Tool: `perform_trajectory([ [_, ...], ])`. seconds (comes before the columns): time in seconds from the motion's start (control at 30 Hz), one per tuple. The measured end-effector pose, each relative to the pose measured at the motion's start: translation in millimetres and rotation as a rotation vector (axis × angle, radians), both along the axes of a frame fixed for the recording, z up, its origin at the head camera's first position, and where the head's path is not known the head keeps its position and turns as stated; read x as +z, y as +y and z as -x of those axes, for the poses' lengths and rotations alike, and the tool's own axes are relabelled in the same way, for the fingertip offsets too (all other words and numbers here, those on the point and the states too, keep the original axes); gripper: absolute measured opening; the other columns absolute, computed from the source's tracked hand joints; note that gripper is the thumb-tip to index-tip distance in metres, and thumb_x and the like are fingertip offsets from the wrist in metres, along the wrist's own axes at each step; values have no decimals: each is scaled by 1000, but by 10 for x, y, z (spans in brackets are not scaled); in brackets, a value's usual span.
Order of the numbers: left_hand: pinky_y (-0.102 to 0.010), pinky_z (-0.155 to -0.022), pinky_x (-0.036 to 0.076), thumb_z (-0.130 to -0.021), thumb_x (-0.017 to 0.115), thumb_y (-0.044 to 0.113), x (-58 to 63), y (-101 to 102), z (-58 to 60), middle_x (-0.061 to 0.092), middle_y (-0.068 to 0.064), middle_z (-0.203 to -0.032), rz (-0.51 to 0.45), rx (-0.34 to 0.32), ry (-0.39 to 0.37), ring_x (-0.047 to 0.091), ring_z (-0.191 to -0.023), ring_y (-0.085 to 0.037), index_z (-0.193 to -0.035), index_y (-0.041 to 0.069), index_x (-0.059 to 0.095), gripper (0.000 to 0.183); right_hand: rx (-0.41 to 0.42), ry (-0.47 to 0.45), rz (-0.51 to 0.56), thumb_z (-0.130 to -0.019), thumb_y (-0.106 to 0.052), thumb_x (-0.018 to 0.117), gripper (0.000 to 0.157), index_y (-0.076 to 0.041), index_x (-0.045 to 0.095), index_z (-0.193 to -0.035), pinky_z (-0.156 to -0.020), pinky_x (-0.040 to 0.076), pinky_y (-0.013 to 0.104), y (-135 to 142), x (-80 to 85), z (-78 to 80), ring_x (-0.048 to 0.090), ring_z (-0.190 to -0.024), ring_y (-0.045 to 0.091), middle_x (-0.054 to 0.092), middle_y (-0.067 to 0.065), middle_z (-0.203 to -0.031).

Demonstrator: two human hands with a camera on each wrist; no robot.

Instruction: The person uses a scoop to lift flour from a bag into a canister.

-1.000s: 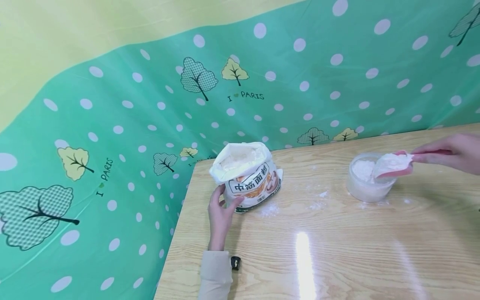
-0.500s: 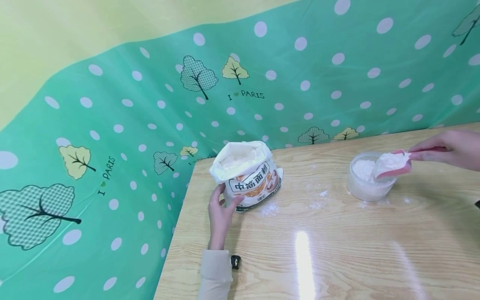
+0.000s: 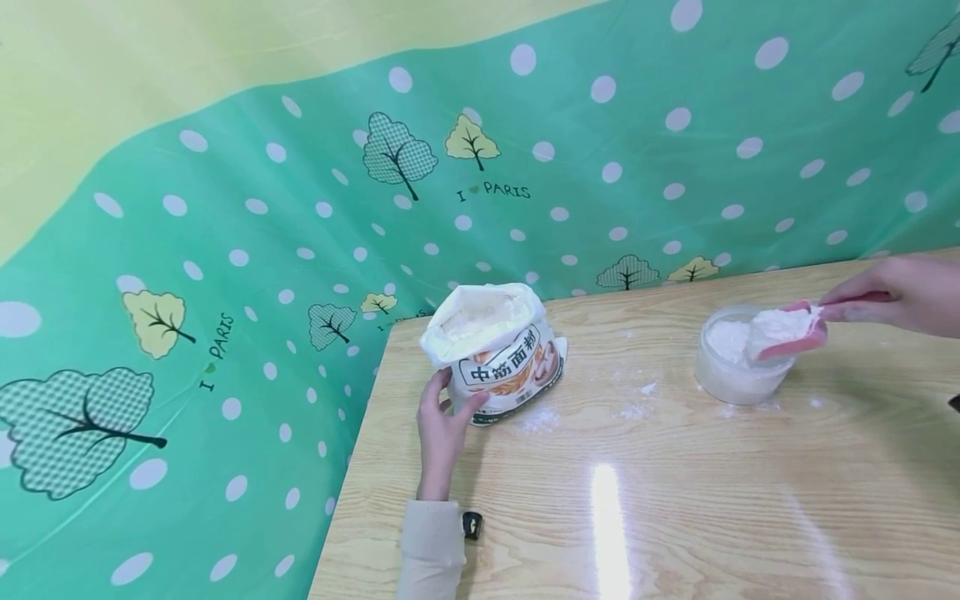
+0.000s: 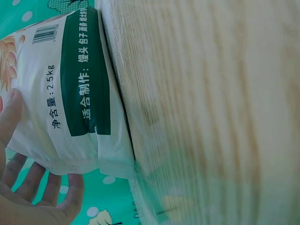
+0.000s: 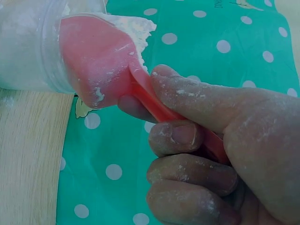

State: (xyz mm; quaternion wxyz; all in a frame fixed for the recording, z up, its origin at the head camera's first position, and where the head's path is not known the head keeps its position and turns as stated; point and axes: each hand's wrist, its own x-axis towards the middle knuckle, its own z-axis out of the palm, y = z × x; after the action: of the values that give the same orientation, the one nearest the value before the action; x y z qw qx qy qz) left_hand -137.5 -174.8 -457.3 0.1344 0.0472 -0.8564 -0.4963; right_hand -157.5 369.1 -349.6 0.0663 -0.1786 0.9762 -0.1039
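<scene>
An opened white flour bag [image 3: 506, 367], its top rolled back, stands at the back left in the head view. My left hand [image 3: 441, 425] holds its near left corner, thumb on the printed front and fingers round the side; the left wrist view shows these fingers [image 4: 75, 194] bent against the bag. At the right, my right hand [image 5: 201, 136] grips the handle of a pink scoop [image 5: 98, 61], thumb along it. White flour [image 3: 783, 325] lies heaped in the scoop, which tilts over the rim of a round clear tub [image 3: 738, 387] with flour inside.
Flour specks [image 3: 633, 410] dust the wooden table [image 3: 540, 517] between bag and tub. A green dotted cloth [image 3: 570, 167] hangs along the back and left. A small black object [image 3: 472, 525] shows beside my left sleeve [image 3: 432, 550].
My right hand has shifted slightly, and the scoop's flour heap looks a little lower than one second ago. The left hand and bag stay in place.
</scene>
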Motion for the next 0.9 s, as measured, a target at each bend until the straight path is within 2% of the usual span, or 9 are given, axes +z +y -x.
perform_trajectory([
  [0.1, -46, -104, 49, -76, 85, 36, -6, -7, 3, 56, -5, -139, -1, 1, 0, 50, -131, -23, -138, 16, 55, 72, -8, -16, -9, -89, -9, 72, 22, 4, 73, -106, -53, 43, 20, -32, 32, -7, 43, -58, 3, 71, -4, -79],
  [0.37, -46, -104, 49, -76, 85, 38, -9, -21, -2, 56, -6, -139, 4, 3, 5, 49, -131, -25, -138, 16, 55, 73, 9, -18, -27, -88, -9, 73, 19, 4, 74, -103, -57, 52, 20, -132, 128, -26, 49, -59, 2, 74, 2, -84],
  [0.7, -48, -103, 49, -76, 86, 34, -7, -13, -7, 56, -8, -138, -7, -6, 22, 50, -130, -27, -138, 14, 55, 72, 14, -9, -52, -88, -10, 73, 16, 0, 76, -100, -58, 53, 19, -134, 94, 28, 52, -61, 3, 74, 0, -84],
  [0.9, -49, -104, 49, -76, 86, 34, 4, -2, -6, 56, -7, -139, -5, -3, 20, 50, -131, -27, -138, 15, 55, 72, 11, 14, -68, -84, -4, 75, 14, 3, 75, -96, -59, 58, 28, -186, 155, -8, 57, -63, 10, 73, 4, -82],
])
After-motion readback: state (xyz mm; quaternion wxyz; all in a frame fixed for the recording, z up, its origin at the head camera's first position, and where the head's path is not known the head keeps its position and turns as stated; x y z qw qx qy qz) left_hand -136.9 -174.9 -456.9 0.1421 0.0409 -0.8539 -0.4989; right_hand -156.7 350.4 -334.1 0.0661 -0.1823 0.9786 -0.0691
